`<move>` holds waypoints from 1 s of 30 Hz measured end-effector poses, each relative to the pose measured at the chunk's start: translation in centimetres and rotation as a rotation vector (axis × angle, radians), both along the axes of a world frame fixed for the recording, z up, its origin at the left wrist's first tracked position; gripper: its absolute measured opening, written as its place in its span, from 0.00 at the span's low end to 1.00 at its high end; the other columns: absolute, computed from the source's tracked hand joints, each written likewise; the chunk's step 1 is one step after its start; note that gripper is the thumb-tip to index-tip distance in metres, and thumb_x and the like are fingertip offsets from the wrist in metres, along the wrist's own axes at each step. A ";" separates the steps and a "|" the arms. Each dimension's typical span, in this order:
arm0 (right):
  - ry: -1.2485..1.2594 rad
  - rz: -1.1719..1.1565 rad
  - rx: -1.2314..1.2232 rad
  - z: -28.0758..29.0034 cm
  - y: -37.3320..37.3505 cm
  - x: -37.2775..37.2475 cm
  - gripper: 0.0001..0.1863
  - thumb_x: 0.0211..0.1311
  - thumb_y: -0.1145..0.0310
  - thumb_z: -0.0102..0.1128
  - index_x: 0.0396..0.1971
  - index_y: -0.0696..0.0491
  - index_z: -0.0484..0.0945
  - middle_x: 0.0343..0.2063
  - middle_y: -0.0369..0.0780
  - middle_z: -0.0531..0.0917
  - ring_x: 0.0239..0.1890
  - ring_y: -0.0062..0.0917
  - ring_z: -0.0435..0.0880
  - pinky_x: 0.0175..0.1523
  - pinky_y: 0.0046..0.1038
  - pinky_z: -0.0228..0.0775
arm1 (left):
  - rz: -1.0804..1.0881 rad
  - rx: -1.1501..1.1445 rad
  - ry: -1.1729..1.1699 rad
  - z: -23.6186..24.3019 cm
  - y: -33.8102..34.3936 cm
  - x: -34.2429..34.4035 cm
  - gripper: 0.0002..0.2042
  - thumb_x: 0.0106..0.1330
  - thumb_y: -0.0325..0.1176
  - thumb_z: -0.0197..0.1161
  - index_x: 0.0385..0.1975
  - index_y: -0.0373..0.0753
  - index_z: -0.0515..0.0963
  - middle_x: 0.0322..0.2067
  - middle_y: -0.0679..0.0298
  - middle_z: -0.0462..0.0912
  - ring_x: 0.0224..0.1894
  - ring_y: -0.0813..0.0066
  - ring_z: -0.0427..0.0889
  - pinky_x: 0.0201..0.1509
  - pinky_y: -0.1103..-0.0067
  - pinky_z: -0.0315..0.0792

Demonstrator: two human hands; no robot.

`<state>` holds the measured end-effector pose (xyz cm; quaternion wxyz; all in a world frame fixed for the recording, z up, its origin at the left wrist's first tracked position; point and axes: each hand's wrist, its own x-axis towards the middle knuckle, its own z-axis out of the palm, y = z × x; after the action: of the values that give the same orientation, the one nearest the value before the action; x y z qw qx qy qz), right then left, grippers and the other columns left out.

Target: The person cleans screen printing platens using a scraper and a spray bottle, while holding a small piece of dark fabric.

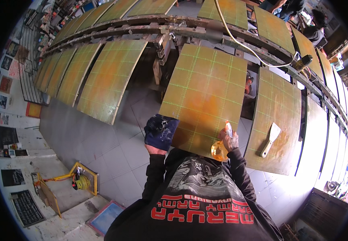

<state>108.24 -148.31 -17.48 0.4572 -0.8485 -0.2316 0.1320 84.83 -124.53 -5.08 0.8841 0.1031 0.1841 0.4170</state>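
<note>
Two hands busy: left hand [158, 140] gripping rag [160, 130] on pallet [204, 92], right hand [229, 140] clutching spray bottle [220, 148]. Likely wiping; next, probably more spray, firm strokes.

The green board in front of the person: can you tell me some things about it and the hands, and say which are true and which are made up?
1. The left hand holds a dark blue cloth at the edge of the green board. True.
2. The right hand holds a hammer. False: it holds an orange spray bottle.
3. A scraper lies on the neighbouring board to the right. True.
4. The scraper is in the left hand. False: no hand touches it.
5. The board is plain, without lines. False: a grid of pale lines crosses it.
</note>
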 end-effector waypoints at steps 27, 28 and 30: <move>-0.057 0.228 -0.096 7.4 12.8 -18.1 0.25 0.52 0.67 0.58 0.54 0.49 0.75 0.29 0.42 0.82 0.32 0.45 0.81 0.38 0.46 0.73 | 0.107 0.202 0.043 -2.1 20.3 -13.2 0.21 0.72 0.38 0.43 0.59 0.36 0.72 0.60 0.51 0.72 0.63 0.51 0.70 0.69 0.63 0.64; 0.013 0.234 -0.078 7.6 12.5 -18.0 0.25 0.50 0.68 0.57 0.53 0.51 0.74 0.31 0.46 0.82 0.33 0.46 0.81 0.38 0.45 0.73 | 0.095 0.196 0.054 -2.2 20.4 -13.6 0.20 0.72 0.38 0.43 0.59 0.36 0.72 0.60 0.52 0.72 0.63 0.52 0.70 0.69 0.63 0.64; -0.014 0.160 0.049 7.2 11.9 -18.1 0.12 0.52 0.69 0.57 0.38 0.52 0.75 0.26 0.44 0.82 0.30 0.43 0.82 0.37 0.40 0.74 | 0.087 0.203 0.085 -2.1 20.8 -14.2 0.21 0.73 0.39 0.43 0.59 0.36 0.72 0.61 0.53 0.72 0.63 0.53 0.70 0.69 0.63 0.63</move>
<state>90.16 -136.42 -10.26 0.4641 -0.8168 -0.3050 0.1566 70.66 -103.69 -7.15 0.8416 0.2017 0.1826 0.4665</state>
